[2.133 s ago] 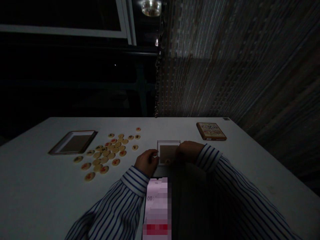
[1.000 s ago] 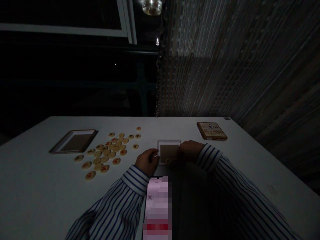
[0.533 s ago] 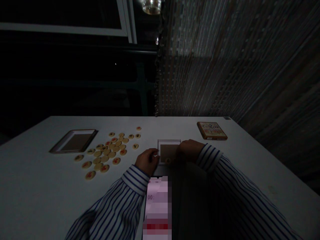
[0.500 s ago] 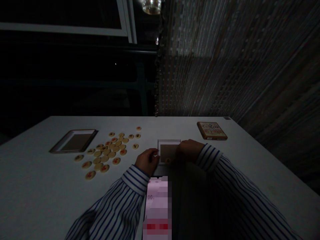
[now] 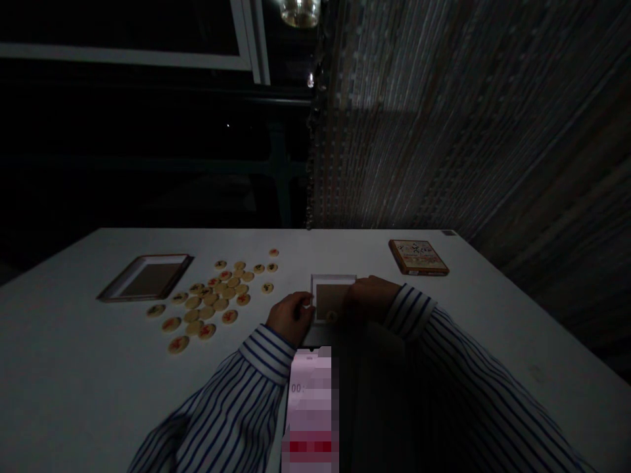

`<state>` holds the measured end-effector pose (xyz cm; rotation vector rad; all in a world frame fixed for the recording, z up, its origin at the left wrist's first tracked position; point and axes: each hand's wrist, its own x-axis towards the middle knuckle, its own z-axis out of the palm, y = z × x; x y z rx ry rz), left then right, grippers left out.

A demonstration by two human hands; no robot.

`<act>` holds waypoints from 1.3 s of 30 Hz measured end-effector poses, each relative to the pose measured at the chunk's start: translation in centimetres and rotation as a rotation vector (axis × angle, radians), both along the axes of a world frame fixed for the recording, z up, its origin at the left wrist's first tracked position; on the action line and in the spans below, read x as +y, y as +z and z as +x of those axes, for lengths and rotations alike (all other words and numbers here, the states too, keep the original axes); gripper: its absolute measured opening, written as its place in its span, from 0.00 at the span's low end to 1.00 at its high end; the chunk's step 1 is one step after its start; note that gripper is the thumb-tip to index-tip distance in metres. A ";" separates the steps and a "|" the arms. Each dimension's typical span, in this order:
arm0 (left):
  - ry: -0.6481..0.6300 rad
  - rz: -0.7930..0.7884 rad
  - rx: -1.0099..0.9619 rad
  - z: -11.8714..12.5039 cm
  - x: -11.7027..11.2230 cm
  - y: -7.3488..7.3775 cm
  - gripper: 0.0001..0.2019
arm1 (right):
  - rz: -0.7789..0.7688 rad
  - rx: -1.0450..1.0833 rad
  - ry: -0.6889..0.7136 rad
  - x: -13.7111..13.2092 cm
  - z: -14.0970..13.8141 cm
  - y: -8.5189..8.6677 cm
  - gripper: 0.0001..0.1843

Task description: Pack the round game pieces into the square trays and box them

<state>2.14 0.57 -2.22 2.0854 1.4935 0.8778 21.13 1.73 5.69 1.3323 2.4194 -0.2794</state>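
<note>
In front of me a small open box tray (image 5: 333,276) with a brown bottom stands on the table. My left hand (image 5: 290,318) pinches its left rim, fingers closed. At the tray's right side is my right hand (image 5: 373,297), its fingers curled and mostly lost in dark shadow; what they hold, if anything, is hidden. Inside the tray, near its front wall, lies one round xiangqi piece (image 5: 331,316). Left of the tray are many loose xiangqi pieces (image 5: 220,304), some face up with red or black characters, others blank side up.
A larger open box half (image 5: 103,296) lies at the left, beyond the pieces. The printed box (image 5: 419,256) sits at the back right. A lit phone (image 5: 310,394) lies between my forearms. Behind the white table (image 5: 83,368) hangs a string curtain (image 5: 394,131). The light is dim.
</note>
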 end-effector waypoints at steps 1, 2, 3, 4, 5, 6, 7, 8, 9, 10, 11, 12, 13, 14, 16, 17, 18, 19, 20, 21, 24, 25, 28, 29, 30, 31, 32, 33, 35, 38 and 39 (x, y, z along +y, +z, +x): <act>-0.003 0.002 -0.003 0.0 0.0 -0.1 0.13 | 0.011 0.000 0.007 0.0 0.0 -0.1 0.14; -0.006 0.004 -0.005 -0.1 0.0 -0.1 0.13 | 0.022 -0.002 0.018 0.0 0.0 -0.1 0.13; -0.009 0.005 -0.005 -0.1 0.0 -0.2 0.13 | 0.034 0.002 0.035 0.0 0.0 -0.2 0.13; -0.010 0.007 -0.004 -0.1 0.0 -0.2 0.13 | 0.048 0.008 0.051 0.0 -0.1 -0.2 0.13; -0.007 0.009 -0.004 -0.1 0.0 -0.2 0.13 | 0.063 0.018 0.065 -0.1 -0.2 -0.3 0.14; -0.003 0.010 -0.003 0.0 0.0 -0.2 0.13 | 0.078 0.030 0.076 -0.2 -0.3 -0.4 0.14; 0.002 0.012 -0.002 0.0 0.0 -0.1 0.12 | 0.093 0.043 0.081 -0.2 -0.4 -0.5 0.15; 0.005 0.013 -0.002 0.0 0.0 -0.1 0.12 | 0.107 0.055 0.084 -0.3 -0.6 -0.7 0.15; 0.009 0.015 -0.001 0.0 0.0 0.0 0.12 | 0.116 0.061 0.088 -0.3 -0.7 -0.9 0.15; 0.012 0.016 -0.001 0.1 0.0 0.0 0.12 | 0.120 0.062 0.092 -0.3 -0.7 -1.1 0.15; 0.011 0.015 -0.001 0.1 -0.1 0.0 0.12 | 0.121 0.059 0.097 -0.2 -0.8 -1.3 0.15; 0.010 0.015 -0.002 0.1 -0.1 0.0 0.12 | 0.120 0.054 0.104 -0.2 -0.8 -1.4 0.14; 0.010 0.014 -0.004 0.1 -0.1 0.0 0.12 | 0.117 0.047 0.110 -0.1 -0.8 -1.5 0.14; 0.012 0.012 -0.005 0.1 -0.1 0.0 0.12 | 0.116 0.044 0.117 -0.1 -0.8 -1.6 0.14; 0.011 0.006 -0.006 0.1 -0.1 -0.1 0.12 | 0.128 0.049 0.116 -0.1 -0.7 -1.4 0.15; 0.012 0.002 -0.005 0.1 0.0 -0.1 0.12 | 0.133 0.057 0.116 -0.1 -0.7 -1.2 0.16; 0.011 -0.002 -0.006 0.1 0.0 -0.2 0.12 | 0.138 0.065 0.114 -0.2 -0.6 -1.0 0.17; 0.011 -0.004 -0.008 0.1 0.0 -0.2 0.12 | 0.143 0.071 0.111 -0.2 -0.5 -0.7 0.17; 0.012 -0.005 -0.010 0.1 0.0 -0.2 0.12 | 0.150 0.075 0.107 -0.3 -0.5 -0.4 0.17; 0.014 -0.003 -0.011 0.1 0.0 -0.2 0.12 | 0.163 0.079 0.096 -0.4 -0.4 -0.1 0.16; 0.005 -0.001 -0.005 0.1 0.1 -0.1 0.13 | 0.228 0.109 0.019 -0.6 0.2 0.5 0.15; -0.003 -0.002 -0.003 0.1 0.1 -0.1 0.13 | 0.253 0.128 -0.011 -0.8 0.5 0.6 0.16; -0.008 -0.006 -0.009 0.1 0.0 0.0 0.13 | 0.314 0.167 -0.079 -1.4 1.6 0.2 0.16; -0.004 -0.009 -0.009 0.1 0.0 0.0 0.13 | 0.335 0.177 -0.100 -1.6 2.0 -0.1 0.16; -0.002 -0.013 -0.006 0.1 0.0 0.0 0.13 | 0.356 0.191 -0.135 -2.0 2.4 -0.5 0.17; 0.001 -0.017 -0.001 0.1 -0.1 0.1 0.13 | 0.381 0.214 -0.174 -2.4 2.9 -1.0 0.19; 0.001 -0.021 0.004 0.1 -0.1 0.1 0.13 | 0.392 0.244 -0.207 -2.8 3.3 -1.6 0.21; 0.001 -0.023 0.010 0.1 -0.1 0.2 0.13 | 0.396 0.280 -0.242 -3.1 3.7 -2.2 0.24; 0.001 -0.018 0.013 0.0 -0.2 0.2 0.13 | 0.390 0.363 -0.280 -3.9 4.4 -3.4 0.28; -0.011 -0.010 0.012 0.0 -0.3 0.2 0.13 | 0.343 0.460 -0.321 -4.5 4.9 -4.9 0.31; -0.015 -0.011 0.011 0.0 -0.3 0.2 0.13 | 0.332 0.474 -0.328 -4.6 5.0 -5.2 0.32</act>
